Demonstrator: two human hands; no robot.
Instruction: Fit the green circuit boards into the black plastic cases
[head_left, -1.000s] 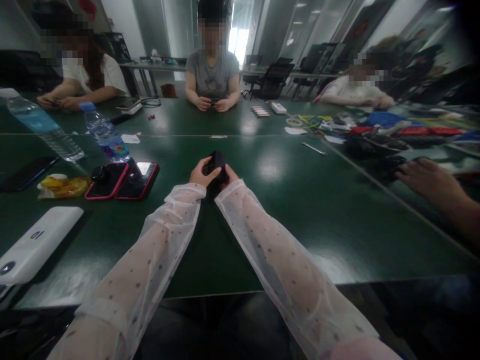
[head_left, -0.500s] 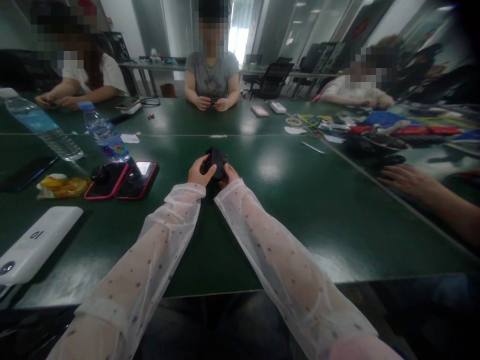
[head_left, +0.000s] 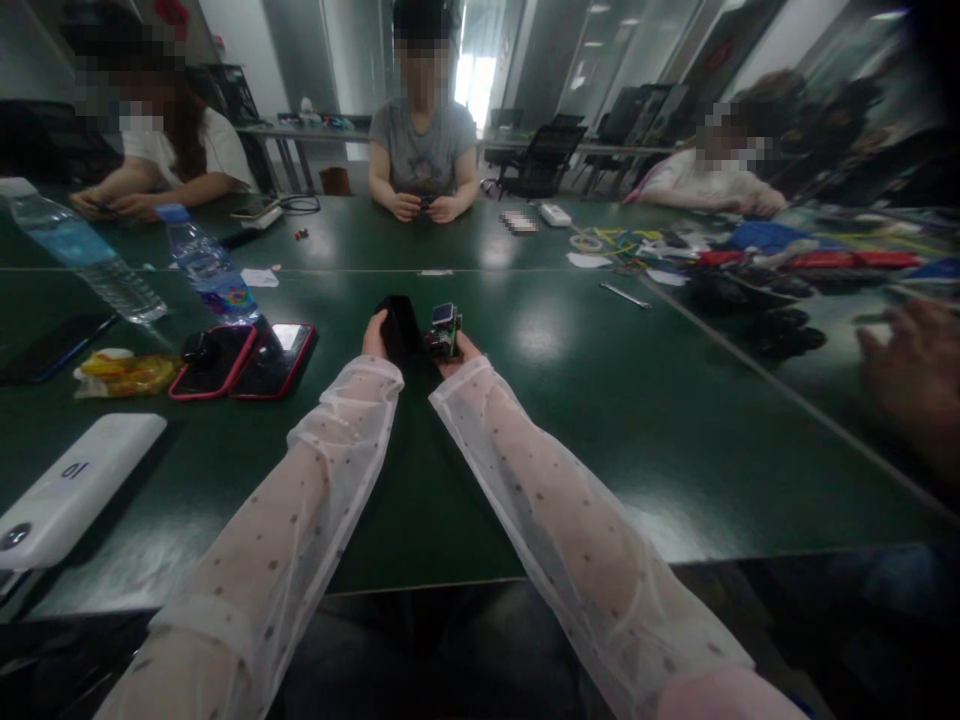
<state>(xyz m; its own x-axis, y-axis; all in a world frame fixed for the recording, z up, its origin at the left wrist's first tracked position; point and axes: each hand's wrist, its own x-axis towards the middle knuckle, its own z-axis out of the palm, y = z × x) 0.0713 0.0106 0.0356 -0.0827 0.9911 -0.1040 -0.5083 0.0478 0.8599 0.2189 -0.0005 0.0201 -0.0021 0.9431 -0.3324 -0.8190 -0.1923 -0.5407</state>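
My left hand (head_left: 375,335) is closed around a black plastic case (head_left: 403,325), its fingers mostly hidden behind the case. Just to the right, my right hand (head_left: 463,352) grips a green circuit board (head_left: 445,340) with a small screen (head_left: 443,313) on its upper end. A narrow gap separates the case from the board. Both are held above the green table (head_left: 540,420), near its middle. Sheer dotted sleeves cover my two forearms.
Left of my arms lie two red-edged phones (head_left: 274,362), a white power bank (head_left: 82,485) and a snack packet (head_left: 127,372). Two water bottles (head_left: 206,265) stand behind. A wrench (head_left: 625,296) lies right, before tangled cables. A co-worker's hand (head_left: 911,380) is at the right edge.
The circuit board has come out of the black case. My left hand has shifted left with the case, while my right keeps the board. The co-worker's hand at right has lifted and moved right.
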